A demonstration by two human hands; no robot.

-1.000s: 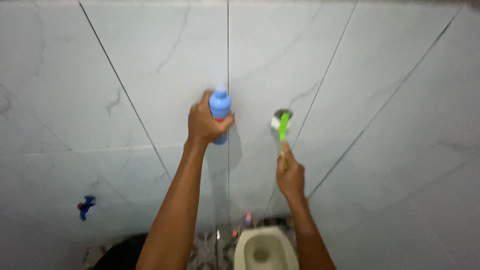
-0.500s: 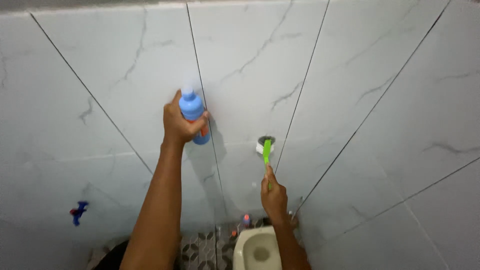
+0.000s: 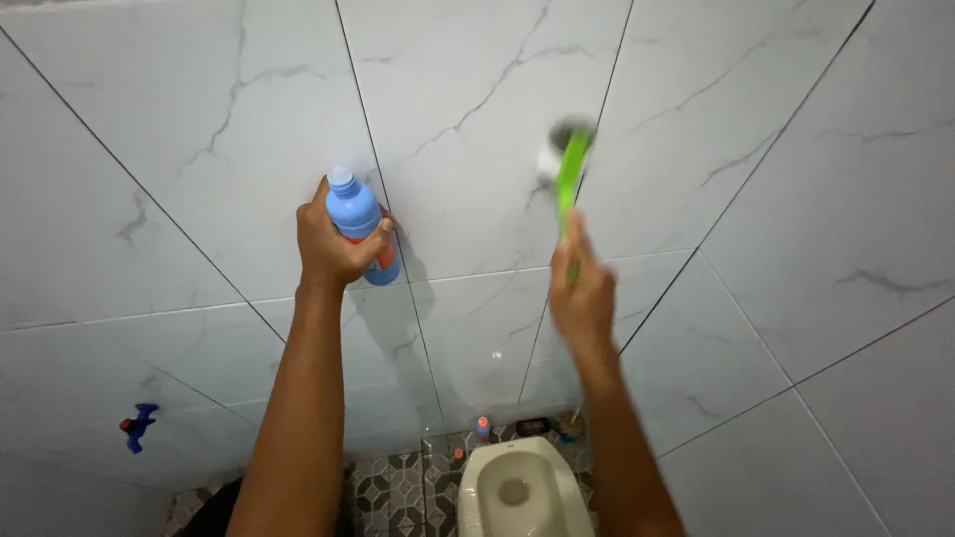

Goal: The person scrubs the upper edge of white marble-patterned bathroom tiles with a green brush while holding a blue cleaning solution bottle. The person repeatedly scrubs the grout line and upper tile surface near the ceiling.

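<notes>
White marble-veined wall tiles (image 3: 766, 199) with dark grout lines rise behind both sets of fingers and fill most of the view. Far below the fingers, at the bottom edge, sits a pale squat toilet pan (image 3: 517, 489) on a patterned floor (image 3: 393, 482), and a small blue tap (image 3: 136, 426) juts from the wall well down and to the left of the left fingers.

The left hand (image 3: 333, 249) has its fingers clamped around a blue bottle (image 3: 356, 221). The bottle's long axis runs nearly upright, leaning slightly left, its capped neck pointing up just above the fingertips, close against the wall.

The right hand (image 3: 582, 298) is closed around the handle of a green brush (image 3: 569, 174), blurred. Its long axis stands nearly vertical; the head points up, above the fingers and at the tile, though contact cannot be told.
</notes>
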